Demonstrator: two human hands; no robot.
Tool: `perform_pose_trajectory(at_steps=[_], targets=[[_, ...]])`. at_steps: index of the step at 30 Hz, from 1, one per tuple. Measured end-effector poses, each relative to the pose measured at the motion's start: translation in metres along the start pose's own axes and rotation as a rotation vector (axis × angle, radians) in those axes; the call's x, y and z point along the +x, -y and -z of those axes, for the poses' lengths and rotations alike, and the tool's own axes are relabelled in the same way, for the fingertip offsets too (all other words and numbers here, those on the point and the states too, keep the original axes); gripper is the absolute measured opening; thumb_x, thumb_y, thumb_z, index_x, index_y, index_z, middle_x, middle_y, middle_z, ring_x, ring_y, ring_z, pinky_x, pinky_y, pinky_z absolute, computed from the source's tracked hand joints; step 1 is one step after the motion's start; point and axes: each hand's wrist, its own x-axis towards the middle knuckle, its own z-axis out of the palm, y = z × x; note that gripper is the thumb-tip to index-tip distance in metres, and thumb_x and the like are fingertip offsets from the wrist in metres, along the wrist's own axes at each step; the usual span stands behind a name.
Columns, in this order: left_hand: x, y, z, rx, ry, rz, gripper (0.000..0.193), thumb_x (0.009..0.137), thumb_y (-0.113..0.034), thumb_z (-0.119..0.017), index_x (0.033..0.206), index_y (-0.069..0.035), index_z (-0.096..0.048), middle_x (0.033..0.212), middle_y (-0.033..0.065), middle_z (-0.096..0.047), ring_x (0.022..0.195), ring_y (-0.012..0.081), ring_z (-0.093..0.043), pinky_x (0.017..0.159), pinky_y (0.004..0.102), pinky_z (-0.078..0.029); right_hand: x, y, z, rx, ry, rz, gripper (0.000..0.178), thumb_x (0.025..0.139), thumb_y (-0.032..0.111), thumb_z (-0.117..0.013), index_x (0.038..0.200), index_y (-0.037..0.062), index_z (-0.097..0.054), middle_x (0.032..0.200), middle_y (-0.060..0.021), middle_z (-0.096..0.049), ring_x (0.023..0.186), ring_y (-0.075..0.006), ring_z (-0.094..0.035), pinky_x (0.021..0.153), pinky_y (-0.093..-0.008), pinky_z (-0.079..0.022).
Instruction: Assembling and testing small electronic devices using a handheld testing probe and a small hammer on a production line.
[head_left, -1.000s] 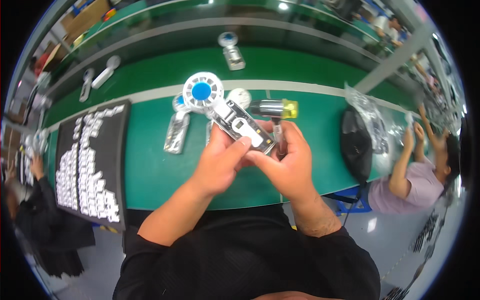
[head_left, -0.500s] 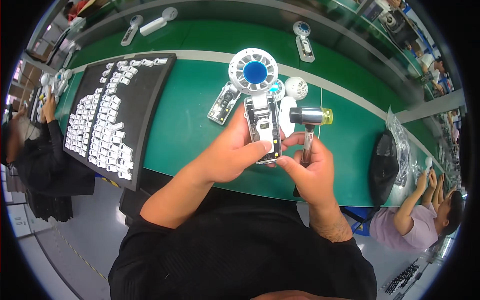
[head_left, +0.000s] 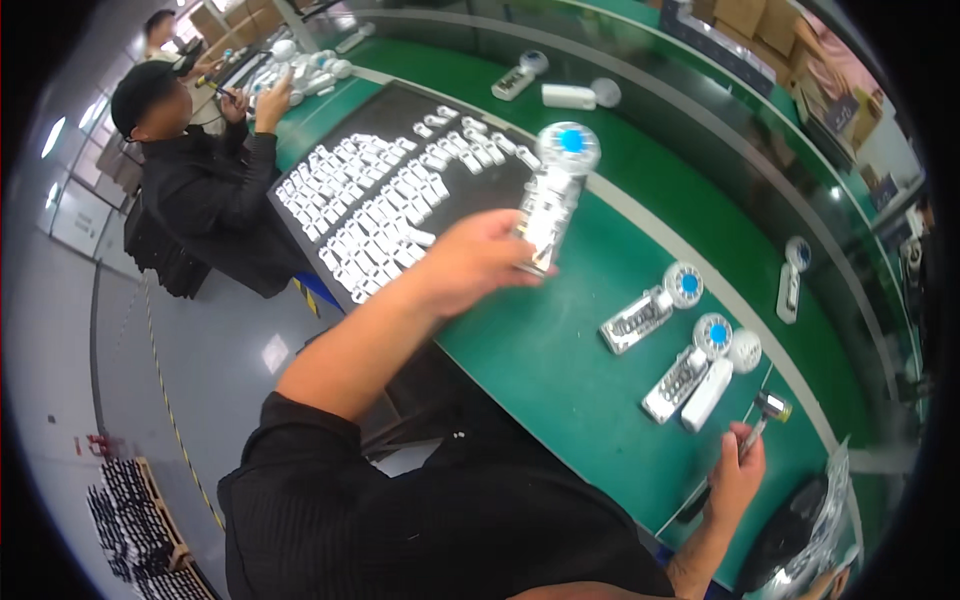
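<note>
Left hand (head_left: 478, 262) closed around lower body of handheld fan (head_left: 550, 195), fingers wrapped on handle end, round head with blue centre up and away from grip. Fan lifted clear of green bench (head_left: 560, 360), hanging over edge of black tray (head_left: 300, 180). Right hand (head_left: 735, 478) far off toward bench's near edge, pinched shut on screwdriver (head_left: 757, 425), tip end pointing up from fingers; yellow-banded barrel just beyond fingertips.

Judged step: carrying held fan across toward tray side. To do well: firm hold low on handle, head kept upright, open silver side turned away from palm so nothing inside snags; set down flat on bare green mat short of tray, not on parts. Screwdriver best kept low and pointed away from held fan.

Beyond left grip and under it: tray packed with rows of small white parts (head_left: 370, 200), touching or nearly so, easy to knock if fan drops low. Between both grips: two more open fans (head_left: 650, 312) (head_left: 690, 365) lying flat, plus white housing (head_left: 712, 390) just beside second one. Further back from grips: another fan (head_left: 792, 275), white pieces on rear shelf (head_left: 575, 95). Far past tray: co-worker in black (head_left: 200, 170) at own station, well apart, no obstruction. Dark bag-like object (head_left: 800, 530) just beside right hand, partly cut off, unclear.
</note>
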Motion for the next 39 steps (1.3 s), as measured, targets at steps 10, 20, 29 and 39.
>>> perform_pose_trajectory(at_steps=[10,20,29,39], targets=[[0.031,-0.079,0.237,0.057,-0.537,0.046,0.029,0.105,-0.017,-0.055,0.124,0.005,-0.054,0.104,0.0199,-0.071,0.072,0.0107,-0.064,0.066,0.0223,-0.059,0.027,-0.030,0.011,0.100,-0.020,-0.233,0.023,0.103,0.023,-0.062,0.118,0.0064,-0.062,0.081,0.0007,-0.057,0.044,-0.0023,-0.034,0.036,-0.0205,-0.024],[0.120,-0.121,0.445,0.038,-1.228,-0.411,0.031,0.094,-0.006,-0.063,0.121,0.008,-0.056,0.113,0.0185,-0.062,0.085,0.0213,-0.068,0.074,0.0250,-0.060,0.027,0.002,-0.001,-0.013,-0.088,-0.429,0.024,0.104,0.019,-0.060,0.120,0.0023,-0.066,0.079,-0.0013,-0.058,0.053,-0.0050,-0.041,0.046,-0.0218,-0.031],[0.078,-0.067,0.453,0.864,-1.419,-0.346,0.053,0.084,-0.024,-0.072,0.129,0.004,-0.064,0.123,0.0233,-0.070,0.115,0.0310,-0.067,0.099,0.0397,-0.051,0.026,-0.033,0.022,0.089,-0.053,-0.308,0.023,0.104,0.023,-0.060,0.117,0.0045,-0.062,0.073,-0.0005,-0.055,0.042,-0.0029,-0.033,0.035,-0.0214,-0.023],[0.219,-0.048,0.127,1.495,-0.410,-0.519,0.044,0.091,-0.021,-0.070,0.131,-0.003,-0.062,0.127,0.0178,-0.068,0.121,0.0341,-0.064,0.104,0.0427,-0.050,0.024,-0.019,0.014,0.174,-0.023,-0.290,0.021,0.103,0.020,-0.060,0.114,0.0023,-0.062,0.070,-0.0011,-0.055,0.041,-0.0037,-0.035,0.036,-0.0210,-0.027]])
